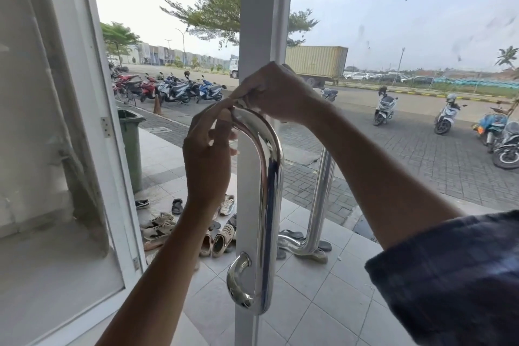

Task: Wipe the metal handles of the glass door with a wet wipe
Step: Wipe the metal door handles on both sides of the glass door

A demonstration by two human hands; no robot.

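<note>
Both arms reach up from the bottom of the view to the top bend of the inner metal handle (266, 177), a polished tube fixed to the white door frame (264, 22) of the glass door (393, 36). The left hand (207, 154) is raised with its back to the camera, wrist bent, its fingers (224, 118) curled and pinching one end of the wet wipe (222, 105) just left of the handle's upper curve. The right hand (278, 93) comes in from the right over the top of the frame, forearm sloping down to a dark rolled sleeve (449, 275) at the lower right corner; its fingers are curled around the other end of the wipe and the top of the handle. The wipe shows only as a thin pale strip stretched between the two hands, touching the bend; how much of it lies under the right palm cannot be told.

The right fingertips are hidden behind the frame and the hand itself. The handle's upper mount is covered by the hands; its lower end curls into the frame near the bottom. A second, outer handle (323, 196) stands behind the glass, its top cut off by the right forearm. On the tiled floor (323, 303) beyond the door lie scattered shoes (222, 236), partly hidden by the left arm and the frame. A green bin (132, 149) stands at the left, and parked scooters (174, 90) line the paved yard outside
</note>
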